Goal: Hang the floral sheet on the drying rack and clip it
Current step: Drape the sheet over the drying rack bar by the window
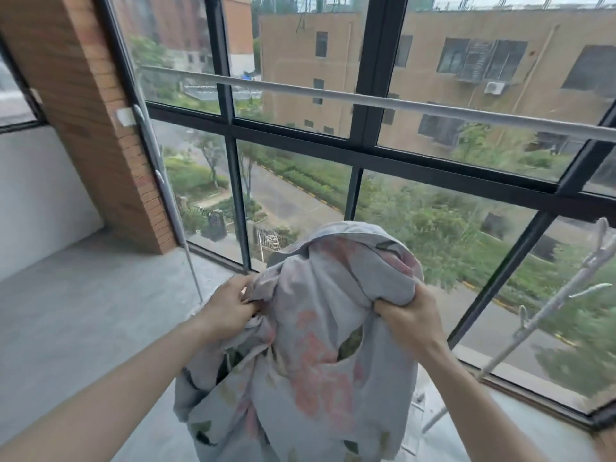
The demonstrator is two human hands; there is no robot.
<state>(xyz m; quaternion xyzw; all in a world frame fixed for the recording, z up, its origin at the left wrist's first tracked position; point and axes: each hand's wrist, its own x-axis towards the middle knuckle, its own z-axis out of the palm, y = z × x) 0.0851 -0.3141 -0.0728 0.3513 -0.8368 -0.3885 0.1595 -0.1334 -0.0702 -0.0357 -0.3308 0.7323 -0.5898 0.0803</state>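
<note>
Getting the sheet up to the bar

My left hand (233, 303) and right hand (408, 315) pinch the bunched floral sheet (320, 345) below the white rack bar (383, 103) (well apart); I should lift high and spread it.

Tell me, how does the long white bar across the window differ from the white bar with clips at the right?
The long white bar runs nearly level across the window, high above the hands; the bar with clips slants steeply at the right edge, lower down. The long bar looks thick and bare; the clip bar looks thinner and carries several pale clips. Both are white, and the sheet hangs on neither yet.
</note>
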